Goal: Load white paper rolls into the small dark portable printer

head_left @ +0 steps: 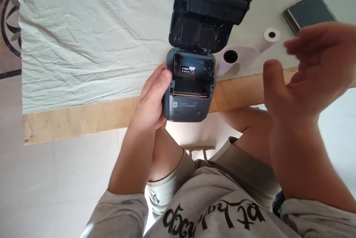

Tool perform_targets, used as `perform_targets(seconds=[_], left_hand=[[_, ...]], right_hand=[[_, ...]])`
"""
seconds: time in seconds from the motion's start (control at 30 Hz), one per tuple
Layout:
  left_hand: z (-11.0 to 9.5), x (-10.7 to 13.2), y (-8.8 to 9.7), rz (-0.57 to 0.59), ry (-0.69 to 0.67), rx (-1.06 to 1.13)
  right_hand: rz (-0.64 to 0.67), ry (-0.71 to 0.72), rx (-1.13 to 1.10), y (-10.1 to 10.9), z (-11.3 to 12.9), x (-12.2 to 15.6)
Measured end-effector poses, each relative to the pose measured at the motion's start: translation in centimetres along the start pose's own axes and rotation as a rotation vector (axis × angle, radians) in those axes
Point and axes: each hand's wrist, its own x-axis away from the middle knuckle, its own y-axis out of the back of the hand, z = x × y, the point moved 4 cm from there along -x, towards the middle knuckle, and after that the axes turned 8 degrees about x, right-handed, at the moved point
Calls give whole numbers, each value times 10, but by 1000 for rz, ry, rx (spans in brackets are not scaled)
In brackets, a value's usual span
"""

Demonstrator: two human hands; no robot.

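Observation:
My left hand (151, 99) grips the left side of a small grey label printer (189, 108), held over the table's front edge. The printer's black lid (207, 12) stands swung up and back, and its paper bay looks empty. My right hand (308, 71) hovers to the right of the printer with fingers spread and nothing in it. Two white paper rolls lie on the cloth between the printer and that hand: a larger roll (232, 58) near the printer and a smaller roll (269, 37) behind it.
A pale creased cloth (83, 37) covers the table, with a bare wooden strip (78, 119) along its front edge. A dark phone (310, 12) lies at the far right. My knees and grey shorts are below, over a light tiled floor.

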Motion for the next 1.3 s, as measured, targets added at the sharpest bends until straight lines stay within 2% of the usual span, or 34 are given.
perform_targets(seconds=[0.13, 0.3, 0.37, 0.5, 0.67, 0.83, 0.97, 1.03, 1.1, 1.2, 1.23, 1.3], left_hand=[[1, -1, 1, 19, -16, 5], [-1, 1, 0, -6, -15, -21], [-2, 1, 0, -4, -12, -31], [0, 1, 1, 13, -9, -15], [1, 0, 1, 5, 1, -24], [-1, 1, 0, -12, 20, -46], [-1, 1, -1, -13, -3, -15], [-1, 1, -1, -11, -26, 4], [0, 1, -1, -17, -27, 0], [1, 1, -1, -21, 6, -24], [1, 1, -1, -24, 9, -25], [1, 1, -1, -23, 9, -27]], right_hand=[[47, -114, 73, -4, -19, -16], [323, -220, 156, -32, -26, -29], [358, -277, 199, -39, -27, -32], [312, -339, 186, -36, -30, -29], [250, -192, 136, -18, -26, -11], [225, -108, 178, -17, -20, -4], [281, -48, 161, -19, -26, -1], [279, -83, 142, -17, -31, 1], [206, -131, 4, -12, -31, 2], [22, -24, -327, 1, -11, -1], [-11, 37, -388, 5, 0, -2], [-16, 88, -372, 8, 23, -6]])
